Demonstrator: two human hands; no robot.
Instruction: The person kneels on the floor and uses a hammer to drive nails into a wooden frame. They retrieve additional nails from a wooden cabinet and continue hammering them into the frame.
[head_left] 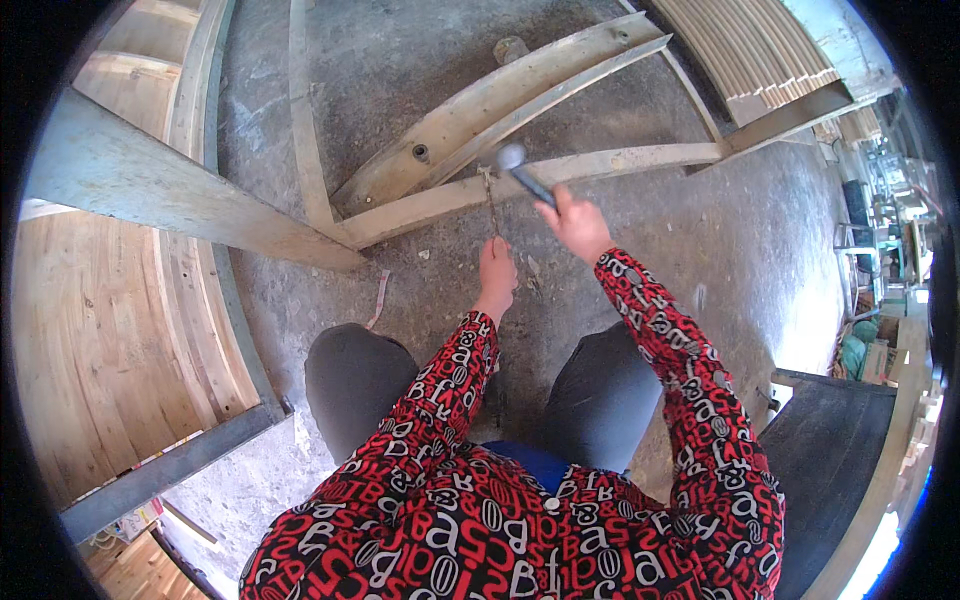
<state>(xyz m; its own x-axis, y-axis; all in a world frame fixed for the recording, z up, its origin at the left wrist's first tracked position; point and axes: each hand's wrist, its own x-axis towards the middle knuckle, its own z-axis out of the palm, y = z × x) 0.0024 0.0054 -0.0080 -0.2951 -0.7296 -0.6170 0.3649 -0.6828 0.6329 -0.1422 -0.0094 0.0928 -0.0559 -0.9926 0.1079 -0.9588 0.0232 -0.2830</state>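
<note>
My right hand grips a hammer by its dark handle. The blurred, pale head of the hammer is up and to the left of that hand. Closed around the lower end of a thin, rough metal rod is my left hand. The rod points away from me, and its far end, which looks like a short crosspiece, meets a long pale metal bar of a frame on the floor. The hammer head is close to that end, but I cannot tell whether they touch.
Behind the bar lies a wide metal channel with holes. An upright metal plate and wood panels are on the left. Stacked wood strips lie at the far right. A dark flat surface is at my right, on the concrete floor.
</note>
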